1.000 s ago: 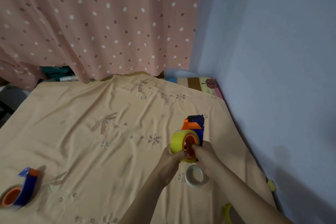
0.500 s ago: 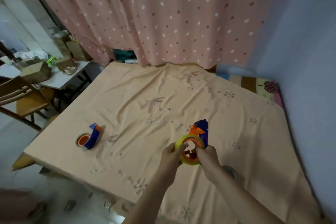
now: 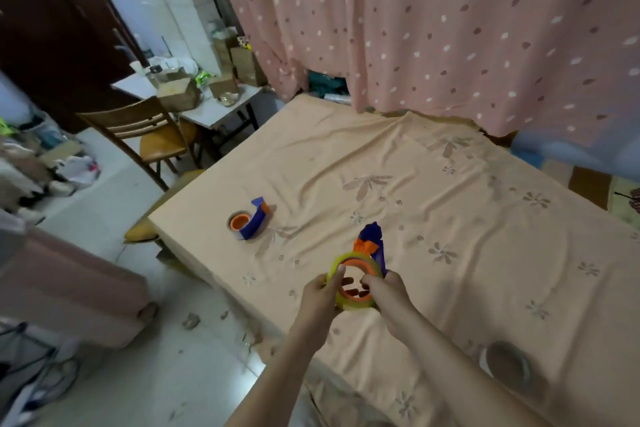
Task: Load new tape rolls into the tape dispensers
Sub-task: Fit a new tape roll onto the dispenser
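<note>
Here, left hand (image 3: 320, 295) and right hand (image 3: 388, 293), both grips closed on yellow tape roll (image 3: 353, 305) around blue-and-orange plastic dispenser (image 3: 372, 246), above peach floral bedsheet (image 3: 450, 236).

Held above the near middle of the cloth-covered surface (image 3: 450, 218): a dispenser (image 3: 372, 246) with a tape roll (image 3: 353, 303) on its hub, left hand (image 3: 320, 295) on the roll's left side, right hand (image 3: 389, 291) on its right. Farther left, near the surface's left edge, lying on the cloth: a second dispenser (image 3: 251, 222). Near right, on the cloth: a loose roll (image 3: 507, 362). Behind the far edge: a curtain (image 3: 433, 28). Off to the far left, on the floor: a chair (image 3: 145, 135), with a cluttered small table (image 3: 211, 107) just behind it.
</note>
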